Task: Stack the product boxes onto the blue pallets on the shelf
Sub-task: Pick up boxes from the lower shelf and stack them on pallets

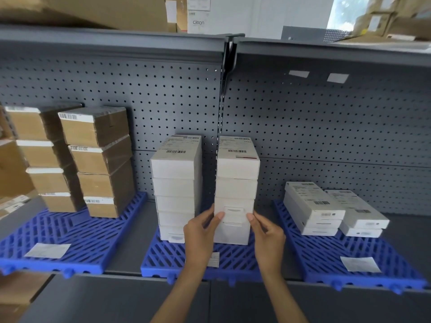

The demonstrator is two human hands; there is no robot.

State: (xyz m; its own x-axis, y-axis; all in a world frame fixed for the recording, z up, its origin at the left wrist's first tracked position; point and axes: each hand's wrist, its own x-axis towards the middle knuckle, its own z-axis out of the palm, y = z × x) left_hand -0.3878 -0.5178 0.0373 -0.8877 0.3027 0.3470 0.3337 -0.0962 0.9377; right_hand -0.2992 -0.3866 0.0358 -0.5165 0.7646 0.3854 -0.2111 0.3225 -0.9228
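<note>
The tall stack of white cardboard product boxes (236, 190) stands upright at frame centre on the middle blue plastic lattice pallet (161, 257), long axis vertical. The left hand (199, 231) and the right hand (267, 234) clasp its lower boxes from opposite sides, equally near, reaching from below

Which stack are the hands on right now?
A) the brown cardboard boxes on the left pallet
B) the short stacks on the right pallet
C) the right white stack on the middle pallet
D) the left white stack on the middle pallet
C: the left hand and right hand hold the right white stack on the middle pallet, low on its front.
</note>
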